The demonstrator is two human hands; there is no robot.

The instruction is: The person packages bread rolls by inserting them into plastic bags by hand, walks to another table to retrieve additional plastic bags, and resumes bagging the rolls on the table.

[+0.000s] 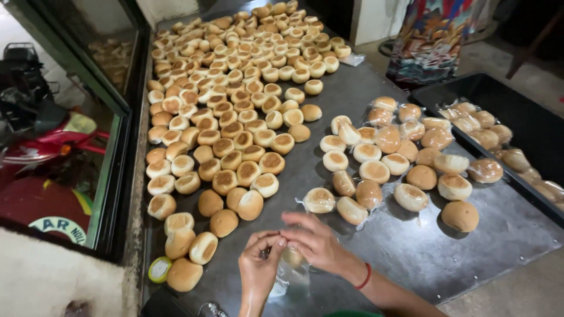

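Both my hands meet at the near edge of a dark metal table point(352, 100). My left hand point(258, 267) and my right hand point(314, 240) pinch the top of a clear plastic bag point(292, 270) with a small round bun inside. A red band circles my right wrist. Several unwrapped golden buns point(223, 129) cover the left and far part of the table. A group of buns in clear wrap point(388, 158) lies to the right of my hands, with a few bare ones among them.
A black tray point(529, 123) at the right holds several wrapped buns. A small yellow-green tape roll point(158, 269) lies at the table's near left corner. A glass window point(64, 117) runs along the left. A person in patterned cloth point(432, 35) stands at the far right.
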